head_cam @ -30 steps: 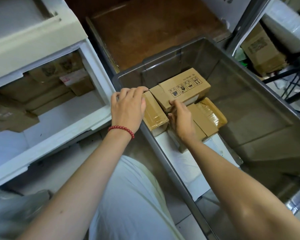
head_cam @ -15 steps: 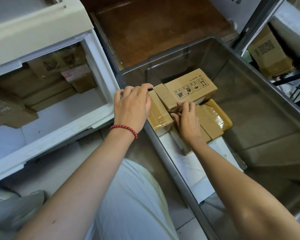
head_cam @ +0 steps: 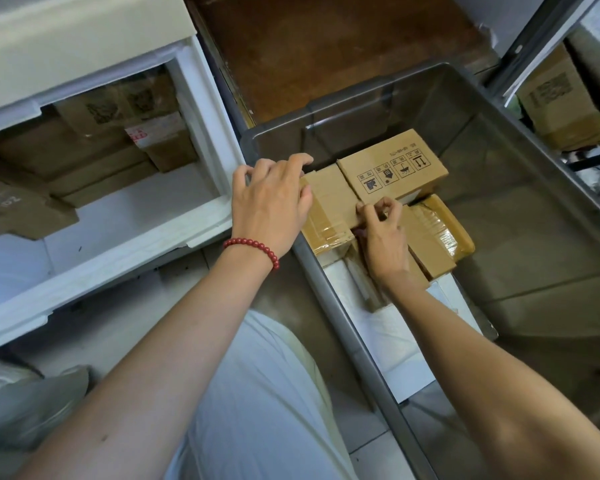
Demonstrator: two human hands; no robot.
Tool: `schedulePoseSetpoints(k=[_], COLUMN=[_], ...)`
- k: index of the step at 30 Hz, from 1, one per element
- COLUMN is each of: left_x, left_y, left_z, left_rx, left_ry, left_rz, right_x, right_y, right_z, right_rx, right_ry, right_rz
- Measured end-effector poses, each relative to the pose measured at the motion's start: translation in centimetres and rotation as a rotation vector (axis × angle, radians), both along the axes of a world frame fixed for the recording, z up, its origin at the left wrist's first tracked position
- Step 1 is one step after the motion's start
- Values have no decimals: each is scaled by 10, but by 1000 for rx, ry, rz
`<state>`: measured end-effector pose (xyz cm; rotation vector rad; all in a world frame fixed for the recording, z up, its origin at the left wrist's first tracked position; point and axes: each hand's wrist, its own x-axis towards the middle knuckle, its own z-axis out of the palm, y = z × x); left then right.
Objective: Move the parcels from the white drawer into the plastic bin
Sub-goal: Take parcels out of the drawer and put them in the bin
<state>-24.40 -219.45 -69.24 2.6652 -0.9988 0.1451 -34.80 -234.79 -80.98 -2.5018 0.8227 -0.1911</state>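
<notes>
Inside the grey plastic bin lie several cardboard parcels. My left hand grips the left end of a tape-wrapped parcel at the bin's near-left corner. My right hand has its fingers curled at that parcel's right edge, pinching it. A printed box sits just behind, and another taped parcel lies to the right. A white flat parcel lies underneath. The white drawer at the left stands open with several brown parcels inside.
A brown wooden surface lies behind the bin. A metal shelf upright and a labelled carton stand at the far right. My knee in light trousers is between drawer and bin.
The taped parcel has stayed at the bin's left wall. My right hand's fingers have curled up at its right edge, and the view has shifted slightly.
</notes>
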Motion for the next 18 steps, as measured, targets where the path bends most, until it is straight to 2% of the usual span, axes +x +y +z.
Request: schedulePoseSetpoints(k=[8, 14, 18], left_x=[-1, -11, -18], left_y=[2, 30, 56], left_z=[5, 19, 31], left_rx=[54, 85, 103], left_ry=[-23, 1, 19], left_rz=[-46, -62, 62], right_x=[-22, -31, -20], right_y=[-10, 4, 25], right_z=[17, 58, 95], right_rx=[-281, -297, -318], right_ry=[279, 210, 158], right_rz=[141, 130, 172])
